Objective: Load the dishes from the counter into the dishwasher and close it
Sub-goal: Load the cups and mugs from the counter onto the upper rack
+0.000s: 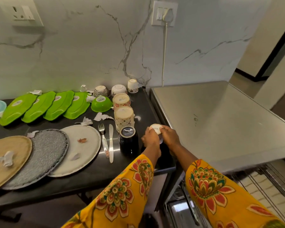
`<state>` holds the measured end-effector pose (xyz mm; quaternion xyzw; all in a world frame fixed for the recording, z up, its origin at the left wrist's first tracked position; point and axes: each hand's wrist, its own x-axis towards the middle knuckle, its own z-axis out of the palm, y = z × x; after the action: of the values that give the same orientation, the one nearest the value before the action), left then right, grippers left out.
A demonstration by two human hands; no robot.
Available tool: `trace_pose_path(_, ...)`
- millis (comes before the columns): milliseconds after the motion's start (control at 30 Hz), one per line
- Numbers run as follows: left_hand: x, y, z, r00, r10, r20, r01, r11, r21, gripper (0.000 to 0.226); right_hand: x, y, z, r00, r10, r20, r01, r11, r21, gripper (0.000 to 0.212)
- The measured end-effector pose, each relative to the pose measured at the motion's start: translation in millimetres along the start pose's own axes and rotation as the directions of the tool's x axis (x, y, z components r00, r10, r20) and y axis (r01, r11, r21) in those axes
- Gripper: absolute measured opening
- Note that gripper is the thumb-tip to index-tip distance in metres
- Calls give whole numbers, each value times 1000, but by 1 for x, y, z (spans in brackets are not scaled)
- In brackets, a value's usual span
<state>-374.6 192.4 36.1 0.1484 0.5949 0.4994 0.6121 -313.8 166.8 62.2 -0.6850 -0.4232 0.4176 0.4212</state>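
Both hands hold a small white cup (155,129), upside down with its labelled base up, at the right end of the dark counter (92,168). My left hand (150,137) grips its left side and my right hand (169,135) grips its right side. A dark blue mug (128,140) stands inverted just left of them, with two patterned cups (124,118) behind it. The dishwasher (220,119) stands to the right, its steel top in view and its open rack (260,183) showing at the lower right.
Three round plates (76,150) overlap at the front left; a fork (103,137) and knife (111,142) lie beside them. Several green trays (59,105), a green bowl (101,104) and small bowls (118,90) sit further back. Torn paper scraps are scattered about. A white cord (164,51) hangs down the marble wall.
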Motion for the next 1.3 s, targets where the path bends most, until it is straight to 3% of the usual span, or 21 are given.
trace_pose_path(300, -69, -35, -26, 998, 50, 26, -54, 980, 192, 37, -73, 21, -29, 996, 18, -82, -26, 996, -91, 32)
trace_pose_path(600, -102, -76, -19, 1000, -11, 27, 10, 999, 53, 33, -111, 39, -64, 993, 40, -114, -54, 991, -122, 33)
trace_pose_path(833, -139, -103, 8, 996, -16, 86, 16, 1000, -2, 32, -124, 63, -113, 985, 76, -152, -82, 996, -33, 30)
trace_pose_path(1300, -210, -204, 68, 970, -78, 230, 58, 994, 93, 27, -144, 139, -233, 978, 166, -127, -162, 986, 38, 30)
